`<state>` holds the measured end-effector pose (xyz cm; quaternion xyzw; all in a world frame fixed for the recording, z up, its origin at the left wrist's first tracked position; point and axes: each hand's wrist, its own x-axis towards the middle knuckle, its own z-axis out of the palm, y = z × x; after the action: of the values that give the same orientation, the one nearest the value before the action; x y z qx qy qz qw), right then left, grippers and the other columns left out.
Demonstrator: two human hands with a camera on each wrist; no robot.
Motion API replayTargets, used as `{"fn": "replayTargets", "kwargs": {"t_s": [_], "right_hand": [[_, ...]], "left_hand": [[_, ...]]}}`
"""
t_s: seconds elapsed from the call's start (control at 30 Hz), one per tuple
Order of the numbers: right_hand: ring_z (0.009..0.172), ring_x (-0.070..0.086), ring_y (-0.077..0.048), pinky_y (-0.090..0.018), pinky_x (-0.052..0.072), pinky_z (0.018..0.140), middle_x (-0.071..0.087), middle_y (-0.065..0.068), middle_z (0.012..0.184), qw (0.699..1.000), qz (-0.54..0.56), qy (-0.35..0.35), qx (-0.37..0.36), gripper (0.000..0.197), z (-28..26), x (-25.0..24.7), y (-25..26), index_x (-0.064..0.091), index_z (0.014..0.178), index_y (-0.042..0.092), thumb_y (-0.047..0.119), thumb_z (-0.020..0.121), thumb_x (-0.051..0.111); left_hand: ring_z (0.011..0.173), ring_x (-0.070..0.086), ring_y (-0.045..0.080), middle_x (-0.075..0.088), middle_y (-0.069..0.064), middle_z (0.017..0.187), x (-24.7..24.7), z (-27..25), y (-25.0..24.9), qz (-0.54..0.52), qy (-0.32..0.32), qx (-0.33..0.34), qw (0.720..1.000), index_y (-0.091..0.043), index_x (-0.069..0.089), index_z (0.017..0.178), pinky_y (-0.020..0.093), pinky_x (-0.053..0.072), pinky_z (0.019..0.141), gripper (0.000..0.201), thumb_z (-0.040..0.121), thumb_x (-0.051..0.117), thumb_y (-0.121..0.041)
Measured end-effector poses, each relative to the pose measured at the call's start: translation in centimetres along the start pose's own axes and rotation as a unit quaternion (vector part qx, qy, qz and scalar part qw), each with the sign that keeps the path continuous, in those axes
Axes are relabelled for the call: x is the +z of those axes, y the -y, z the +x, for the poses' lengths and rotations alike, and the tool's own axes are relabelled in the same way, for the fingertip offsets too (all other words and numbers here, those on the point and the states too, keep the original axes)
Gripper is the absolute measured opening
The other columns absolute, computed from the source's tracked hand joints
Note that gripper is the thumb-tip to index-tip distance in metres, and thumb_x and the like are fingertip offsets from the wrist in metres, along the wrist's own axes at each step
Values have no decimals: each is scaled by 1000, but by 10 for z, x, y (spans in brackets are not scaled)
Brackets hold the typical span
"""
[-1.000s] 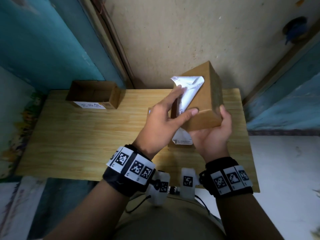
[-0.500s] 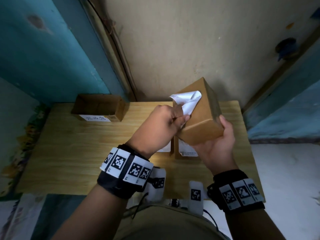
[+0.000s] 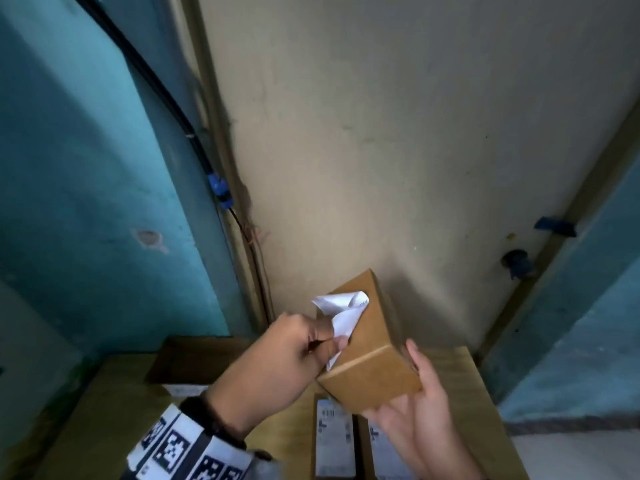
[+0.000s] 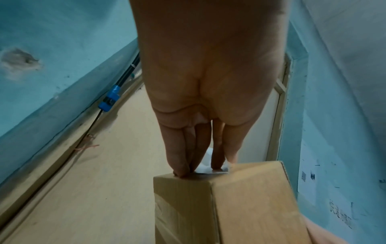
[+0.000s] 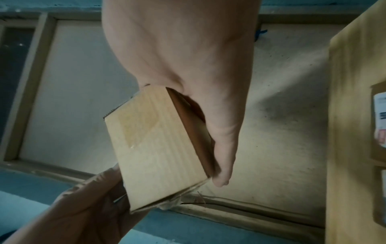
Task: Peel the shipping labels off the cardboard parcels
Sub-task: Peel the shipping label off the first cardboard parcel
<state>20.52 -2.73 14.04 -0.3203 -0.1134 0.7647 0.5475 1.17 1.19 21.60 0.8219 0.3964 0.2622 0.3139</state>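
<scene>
Label coming up off the raised box

Left hand [image 3: 277, 362] pinches the crumpled white label [image 3: 341, 315], part-lifted from the box [image 3: 372, 355]; right hand [image 3: 415, 410] cups and grips that box above the surface [image 3: 104, 410]. Labelled boxes [image 3: 334, 441] below are cut off, print unreadable.

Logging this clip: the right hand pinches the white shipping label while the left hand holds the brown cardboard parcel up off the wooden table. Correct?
Hands are swapped. In the head view the left hand pinches the crumpled white shipping label, and the right hand holds the brown cardboard parcel above the wooden table.
</scene>
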Motion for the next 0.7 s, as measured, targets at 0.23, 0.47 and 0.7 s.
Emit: {"fn": "replayTargets", "kwargs": {"t_s": [0.23,0.47,0.7], "right_hand": [[142,49,-45,-56,25,119,30,-24,163,978,79,193,-13,87,-5,43,12,38,155,8,48,89,78],[97,77,-41,-57,60,82,74,-23,122,997,0,72,-40,83,-17,67,37,80,114,11,44,40,100],[111,74,-38,-57,57,91,72,-18,130,992,-56,63,-95,90,-38,90,50,65,139,19,60,61,86]], "left_hand": [[56,38,9,45,12,65,-33,4,-12,19,-16,19,999,-13,49,70,33,35,56,49,97,51,-53],[53,33,9,34,0,56,-59,13,-41,33,-55,52,997,-19,44,63,31,31,53,47,99,53,-48],[54,28,9,28,-2,57,-81,14,-67,65,-77,91,991,-13,39,62,32,28,53,52,99,53,-46]]}}
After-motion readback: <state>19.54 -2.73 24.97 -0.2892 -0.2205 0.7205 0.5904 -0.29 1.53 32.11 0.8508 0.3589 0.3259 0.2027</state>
